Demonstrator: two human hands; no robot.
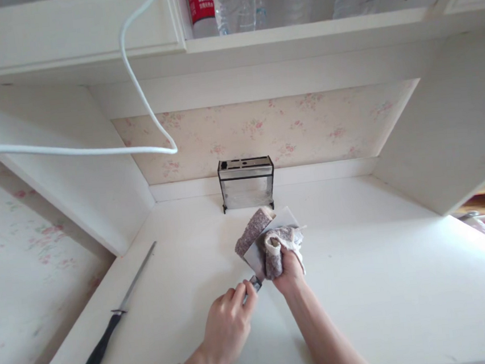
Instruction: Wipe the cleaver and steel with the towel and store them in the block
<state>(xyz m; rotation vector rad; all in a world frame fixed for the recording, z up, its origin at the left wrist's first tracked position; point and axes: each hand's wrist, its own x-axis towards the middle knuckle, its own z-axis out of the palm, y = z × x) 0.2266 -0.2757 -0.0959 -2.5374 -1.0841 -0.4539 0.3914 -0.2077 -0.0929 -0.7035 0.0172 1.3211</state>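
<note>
My left hand [230, 323] is closed around the handle [256, 283] of a cleaver, whose broad blade [255, 259] points up and to the right. A grey-brown cloth [253, 232] with pale edges lies on both sides of the blade. My right hand [289, 272] grips the near part of this cloth against the blade, its fingers partly hidden in the folds. Much of the blade is covered; one pale corner shows past the cloth. Both hands are over the white tabletop [364, 285].
A sharpening steel [107, 335] with a black handle lies at the left. Against the back wall stands a narrow metal-topped knife holder [247, 190]. Overhead, a shelf [305, 33] holds plastic bottles [236, 5]. A white cable [149, 108] hangs at the upper left.
</note>
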